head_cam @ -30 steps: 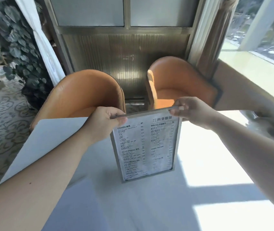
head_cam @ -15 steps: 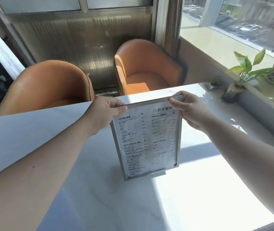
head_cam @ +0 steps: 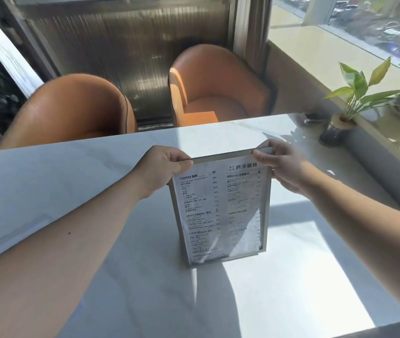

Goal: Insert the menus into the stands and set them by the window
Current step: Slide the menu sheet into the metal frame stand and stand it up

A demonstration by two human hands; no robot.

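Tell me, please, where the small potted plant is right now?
In the head view, the potted plant stands at the table's far right edge by the window, beyond the right hand and the menu stand.

**Menu in stand, upright on surface**

One menu stand (head_cam: 222, 208): thin grey-metal rectangular frame, portrait format, clear front panel. It stands upright on its lower edge, tilted slightly so the top-right corner sits higher than the top-left. Base rests on the pale surface (head_cam: 72, 181), roughly mid-width, well apart from the window side at right.

Menu (head_cam: 218, 215): white printed sheet, fully seated inside the frame, filling it edge to edge. Two columns of dark text; legible headings include COFFEE, SPECIAL, FRUIT DRINKS, GREEN TEA, COLD DRINKS. Lower rows are too blurred to read. Glare streaks cross the lower panel.
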